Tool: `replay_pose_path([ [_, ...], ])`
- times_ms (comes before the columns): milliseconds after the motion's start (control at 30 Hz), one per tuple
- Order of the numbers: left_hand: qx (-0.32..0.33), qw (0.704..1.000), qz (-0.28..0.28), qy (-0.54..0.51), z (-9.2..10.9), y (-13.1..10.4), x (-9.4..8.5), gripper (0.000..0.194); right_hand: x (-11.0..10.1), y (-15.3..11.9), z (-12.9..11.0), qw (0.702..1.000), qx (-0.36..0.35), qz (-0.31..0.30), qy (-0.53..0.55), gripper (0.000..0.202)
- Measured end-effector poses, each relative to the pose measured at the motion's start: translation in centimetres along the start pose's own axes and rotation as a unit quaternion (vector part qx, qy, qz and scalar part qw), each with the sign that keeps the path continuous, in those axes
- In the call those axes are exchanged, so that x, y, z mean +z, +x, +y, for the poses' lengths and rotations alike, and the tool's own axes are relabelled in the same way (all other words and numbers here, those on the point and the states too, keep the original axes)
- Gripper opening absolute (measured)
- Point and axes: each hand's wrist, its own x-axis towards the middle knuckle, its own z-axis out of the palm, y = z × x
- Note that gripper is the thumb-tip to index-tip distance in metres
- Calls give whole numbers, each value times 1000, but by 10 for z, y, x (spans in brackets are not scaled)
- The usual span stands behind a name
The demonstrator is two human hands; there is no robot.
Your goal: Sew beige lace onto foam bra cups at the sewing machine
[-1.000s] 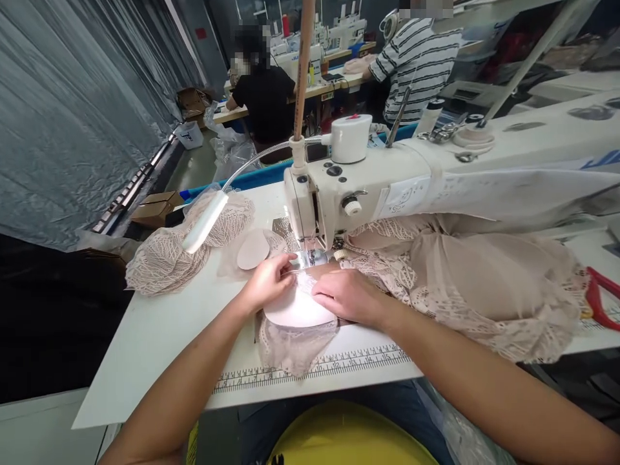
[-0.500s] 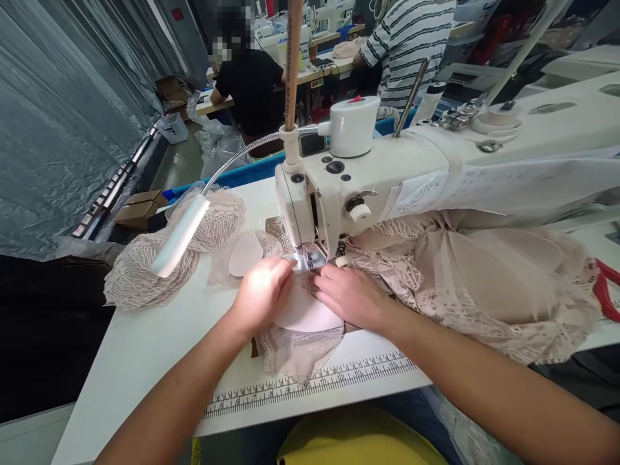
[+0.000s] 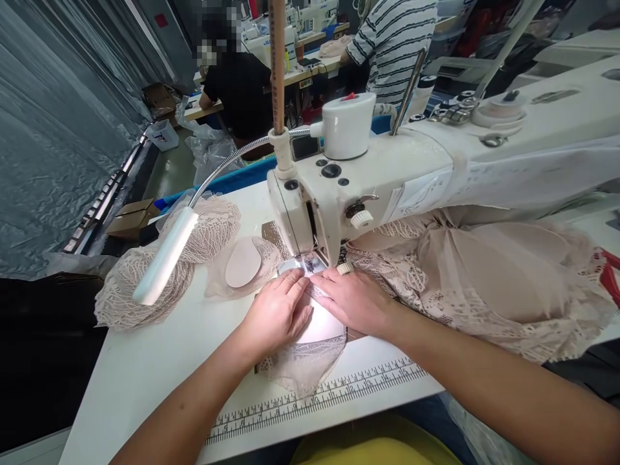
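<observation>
Both hands rest on a pale pink lace piece with a smooth cup panel (image 3: 317, 326) on the sewing machine bed. My left hand (image 3: 281, 310) lies fairly flat on its left side, fingers stretched toward the presser foot (image 3: 312, 263). My right hand (image 3: 356, 297) presses on its right side, fingers extended close to the foot and partly overlapping the fabric. The needle area of the sewing machine (image 3: 329, 206) is lit, but the stitching point is too small to make out. Sheer lace hangs toward the table's front edge.
Left of the machine lie a second cup piece (image 3: 243, 261) and stacked lace bundles (image 3: 143, 287) under a lamp (image 3: 167, 255). A heap of beige lace garments (image 3: 508, 278) and red-handled scissors (image 3: 611, 278) lie right. A printed ruler (image 3: 314, 402) runs along the front edge. Two people sit beyond.
My left hand has gone from bunched fingers beside the presser foot to lying flatter on the fabric. My right hand's fingers have straightened on the lace. The view has shifted slightly.
</observation>
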Motion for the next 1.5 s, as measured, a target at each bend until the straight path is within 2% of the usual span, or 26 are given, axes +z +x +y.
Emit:
replay_pose_path([
  [133,-2,1000,-28,-5,-4,4,0,53,0,0,0,1000,13,6,-4,26],
  [433,5,997,-82,-6,-12,10,-4,58,-1,0,-1,999,28,28,-8,20],
  [633,44,993,-107,11,-27,14,-14,55,3,1,4,999,26,31,6,23],
  [800,103,992,-57,48,-27,11,-23,43,3,-2,9,998,43,42,21,27],
  [900,116,992,-25,37,-19,7,-18,33,-1,-3,9,998,39,45,36,26],
  [1000,107,994,-2,11,-15,4,-8,29,-4,-4,9,998,6,31,61,25],
  [1167,89,996,5,-20,-16,1,2,29,-1,-4,9,998,-40,15,54,24],
  [1333,86,996,7,-37,-17,1,0,27,-1,-4,8,997,-34,15,62,25],
  [1500,87,995,15,-39,-26,3,-1,26,-3,-1,7,997,-28,19,63,30],
])
